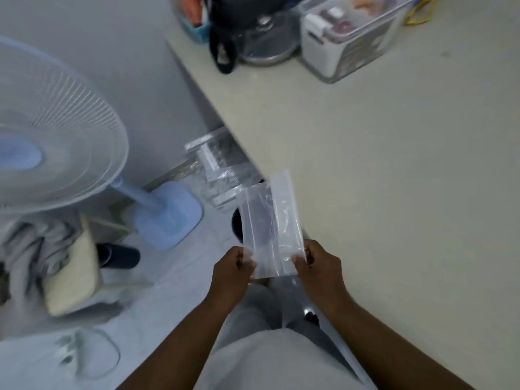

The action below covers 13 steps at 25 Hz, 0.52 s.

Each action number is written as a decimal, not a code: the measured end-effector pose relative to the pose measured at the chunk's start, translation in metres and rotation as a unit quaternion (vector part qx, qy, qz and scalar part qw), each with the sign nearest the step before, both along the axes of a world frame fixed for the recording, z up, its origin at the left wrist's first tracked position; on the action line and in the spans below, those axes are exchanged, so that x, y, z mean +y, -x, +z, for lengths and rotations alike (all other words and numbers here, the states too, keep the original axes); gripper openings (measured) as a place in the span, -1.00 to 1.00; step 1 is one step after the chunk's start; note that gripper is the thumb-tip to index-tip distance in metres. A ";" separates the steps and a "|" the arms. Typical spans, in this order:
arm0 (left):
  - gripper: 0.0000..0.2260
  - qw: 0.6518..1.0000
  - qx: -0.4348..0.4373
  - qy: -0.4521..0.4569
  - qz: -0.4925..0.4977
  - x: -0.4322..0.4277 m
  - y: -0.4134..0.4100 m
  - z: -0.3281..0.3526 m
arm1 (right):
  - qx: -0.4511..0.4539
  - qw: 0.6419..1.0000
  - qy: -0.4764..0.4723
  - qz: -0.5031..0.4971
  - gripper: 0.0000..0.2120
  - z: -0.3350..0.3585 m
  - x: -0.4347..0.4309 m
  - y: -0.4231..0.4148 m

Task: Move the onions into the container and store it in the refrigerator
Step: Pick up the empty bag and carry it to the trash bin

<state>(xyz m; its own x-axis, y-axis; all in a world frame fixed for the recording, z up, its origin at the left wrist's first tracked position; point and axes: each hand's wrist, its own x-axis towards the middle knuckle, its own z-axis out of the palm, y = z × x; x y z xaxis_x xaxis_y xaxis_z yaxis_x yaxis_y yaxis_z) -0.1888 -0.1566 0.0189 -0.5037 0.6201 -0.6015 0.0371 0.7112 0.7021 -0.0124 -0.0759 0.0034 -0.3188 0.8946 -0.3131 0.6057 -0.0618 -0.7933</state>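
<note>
Plastic bags (271,226), clear and flat, sit in our two hands just off the near edge of the counter (394,164); we count two panels side by side, though whether they are two separate bags or one folded over we cannot tell. Their long axis runs away from us, tilted a little to the left, with the bottom edge at our fingers and the far end pointing toward the back of the counter. Our left hand (230,273) pinches the lower left corner between thumb and fingers, and our right hand (319,266) pinches the lower right corner the same way, so both are closed on the plastic. No onions are visible. More clear plastic wrapping (216,170) lies in a heap just beyond, below the counter's edge (blurred, so we leave it uncounted). The counter is pale and plain, with one lidded clear storage box (346,35) and one glass-lidded pot (261,38) at its far end. To our left stands one pale blue pedestal fan (53,130) on a light floor, beside a grey wall (118,52).
</note>
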 end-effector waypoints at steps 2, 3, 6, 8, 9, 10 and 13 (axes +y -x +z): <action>-0.88 0.998 -0.011 0.020 0.053 -0.033 0.015 -0.017 | -0.016 0.999 0.014 0.048 -0.93 -0.015 -0.020 0.022; -0.87 0.997 -0.020 0.033 0.067 -0.045 0.021 -0.027 | -0.024 0.997 0.034 0.060 -0.94 -0.024 -0.028 0.030; -0.72 0.993 -0.066 0.070 0.067 -0.070 0.038 -0.071 | -0.074 0.990 0.101 0.069 -0.92 -0.065 -0.045 0.051; -0.64 0.988 -0.105 0.091 0.066 -0.076 0.048 -0.109 | -0.105 0.983 0.140 0.055 -0.85 -0.098 -0.049 0.066; -0.62 0.986 -0.117 0.099 0.071 -0.074 0.053 -0.126 | -0.119 0.981 0.149 0.046 -0.76 -0.116 -0.047 0.073; -0.61 0.984 -0.122 0.109 0.076 -0.070 0.060 -0.145 | -0.137 0.976 0.167 0.037 -0.73 -0.134 -0.044 0.081; -0.68 0.982 -0.114 0.121 0.087 -0.047 0.089 -0.212 | -0.168 0.966 0.198 0.015 -0.96 -0.207 -0.026 0.111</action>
<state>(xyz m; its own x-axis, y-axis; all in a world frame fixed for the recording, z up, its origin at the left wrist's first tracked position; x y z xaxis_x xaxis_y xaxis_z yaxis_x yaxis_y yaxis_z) -0.2774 -0.2040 -0.1927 -0.4248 0.3622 -0.8297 -0.2376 0.8397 0.4882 -0.1232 -0.1020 -0.2037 -0.1646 0.6759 -0.7183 0.8308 -0.2976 -0.4703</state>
